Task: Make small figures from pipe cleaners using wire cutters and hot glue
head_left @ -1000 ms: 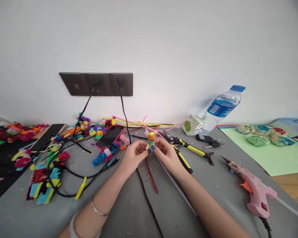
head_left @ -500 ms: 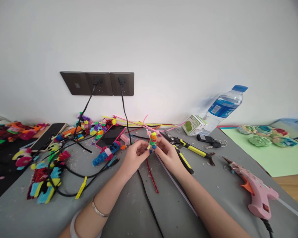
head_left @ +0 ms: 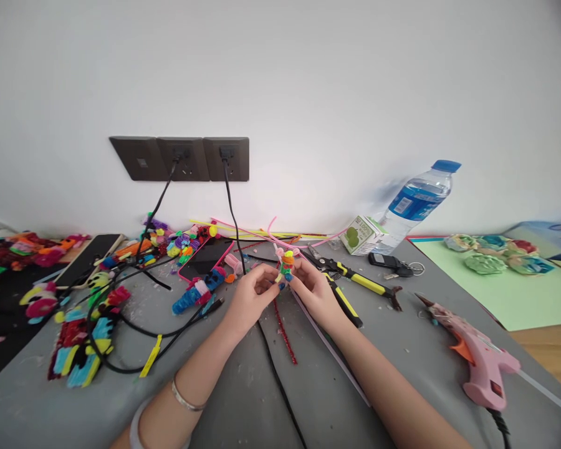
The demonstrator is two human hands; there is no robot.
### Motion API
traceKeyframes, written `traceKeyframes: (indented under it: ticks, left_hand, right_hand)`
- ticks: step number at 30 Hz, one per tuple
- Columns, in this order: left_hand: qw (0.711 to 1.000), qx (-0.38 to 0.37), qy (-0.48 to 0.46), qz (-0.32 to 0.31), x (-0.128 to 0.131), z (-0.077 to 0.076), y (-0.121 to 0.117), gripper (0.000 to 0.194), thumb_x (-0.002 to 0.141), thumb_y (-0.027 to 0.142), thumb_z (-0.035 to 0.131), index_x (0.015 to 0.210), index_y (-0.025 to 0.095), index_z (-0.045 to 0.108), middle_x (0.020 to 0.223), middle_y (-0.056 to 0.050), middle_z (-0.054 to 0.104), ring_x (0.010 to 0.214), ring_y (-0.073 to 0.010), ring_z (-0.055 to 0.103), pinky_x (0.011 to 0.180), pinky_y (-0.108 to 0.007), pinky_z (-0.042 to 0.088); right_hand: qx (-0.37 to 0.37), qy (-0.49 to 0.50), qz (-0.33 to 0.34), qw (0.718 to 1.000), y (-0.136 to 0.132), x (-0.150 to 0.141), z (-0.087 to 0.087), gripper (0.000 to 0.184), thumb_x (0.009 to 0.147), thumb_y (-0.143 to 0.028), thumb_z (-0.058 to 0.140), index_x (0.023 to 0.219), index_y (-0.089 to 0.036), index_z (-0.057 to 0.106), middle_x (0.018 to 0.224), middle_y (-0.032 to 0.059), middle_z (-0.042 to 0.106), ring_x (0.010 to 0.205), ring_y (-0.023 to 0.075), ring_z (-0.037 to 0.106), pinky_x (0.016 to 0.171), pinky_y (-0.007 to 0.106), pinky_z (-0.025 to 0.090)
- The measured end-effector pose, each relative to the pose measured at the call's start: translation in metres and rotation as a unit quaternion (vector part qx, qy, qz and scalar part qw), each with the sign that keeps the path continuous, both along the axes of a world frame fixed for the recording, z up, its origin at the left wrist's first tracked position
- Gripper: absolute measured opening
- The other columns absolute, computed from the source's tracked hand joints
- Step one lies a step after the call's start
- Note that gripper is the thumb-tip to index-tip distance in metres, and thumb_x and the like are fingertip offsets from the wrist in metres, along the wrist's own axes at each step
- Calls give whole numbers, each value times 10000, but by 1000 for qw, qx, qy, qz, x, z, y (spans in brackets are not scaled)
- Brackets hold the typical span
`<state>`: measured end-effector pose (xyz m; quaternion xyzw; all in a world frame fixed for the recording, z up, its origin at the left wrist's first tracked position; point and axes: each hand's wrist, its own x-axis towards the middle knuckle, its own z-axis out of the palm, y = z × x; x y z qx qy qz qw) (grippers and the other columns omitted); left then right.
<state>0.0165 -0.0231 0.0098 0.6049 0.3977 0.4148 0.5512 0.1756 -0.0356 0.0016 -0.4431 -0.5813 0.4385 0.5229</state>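
Orange and yellow, the tiny figure is left of the pliers, pinched in the fingertips of my left hand and right hand; light, even pressure should avoid crushing it.

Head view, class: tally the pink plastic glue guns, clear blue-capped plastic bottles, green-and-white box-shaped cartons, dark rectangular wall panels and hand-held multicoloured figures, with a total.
Pink plastic glue gun: 1
Clear blue-capped bottle: 1
Green-and-white carton: 1
Dark rectangular wall panels: 3
Hand-held multicoloured figure: 1
Total: 7
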Motion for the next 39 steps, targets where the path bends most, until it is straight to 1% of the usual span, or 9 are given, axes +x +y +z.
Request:
traceKeyframes:
  ticks: [8, 13, 21, 28, 32, 39]
  left_hand:
    - [1000, 15, 4, -3, -1, -4, 1, 94, 808, 229, 632, 891, 184, 633, 900, -37, 660, 809, -165, 615, 706, -247, 469]
    - [1000, 17, -2, -4, -1, -4, 1, 102, 808, 212, 632, 905, 182, 640, 907, -32, 657, 797, -157, 613, 700, -244, 469]
    - [1000, 2, -8, 6, 0, -5, 1, 111, 807, 225, 647, 905, 172, 642, 888, -36, 661, 785, -156, 612, 694, -243, 471]
    - [1000, 13, 0, 0, 0, -6, 1, 126, 805, 237, 631, 916, 177, 635, 900, -32, 650, 776, -153, 601, 685, -245, 456]
    - [1000, 18, -1, -3, 0, -7, 1, 126, 809, 229, 618, 923, 178, 636, 909, -36, 652, 793, -157, 598, 699, -249, 457]
    - [1000, 21, -1, -1, 0, -5, 1, 119, 806, 210, 621, 917, 177, 646, 899, -36, 660, 786, -155, 596, 703, -251, 459]
  right_hand:
    - [3, 7, 2, 1000, 0, -1, -1, 334, 860, -545, 618, 808, -228, 526, 736, 3, 555, 718, 179, 543, 646, 287, 449]
    - [2, 14, 7, 1000, 0, 0, 1, 313, 866, -522, 621, 812, -227, 532, 738, 2, 550, 728, 181, 548, 664, 293, 460]
    - [-6, 26, 12, 1000, -1, 0, 2, 295, 862, -495, 638, 819, -225, 527, 764, 0, 550, 715, 165, 529, 652, 280, 447]
    - [8, 22, 16, 1000, 1, 0, -1, 290, 880, -494, 619, 835, -219, 540, 779, 6, 573, 711, 163, 536, 706, 292, 466]
    - [3, 27, 21, 999, 1, 0, 0, 280, 881, -481, 618, 822, -223, 524, 775, -1, 558, 693, 157, 519, 727, 298, 464]
    - [-5, 36, 21, 999, 0, 0, 1, 265, 875, -454, 632, 822, -226, 510, 789, -2, 564, 717, 158, 532, 717, 291, 460]
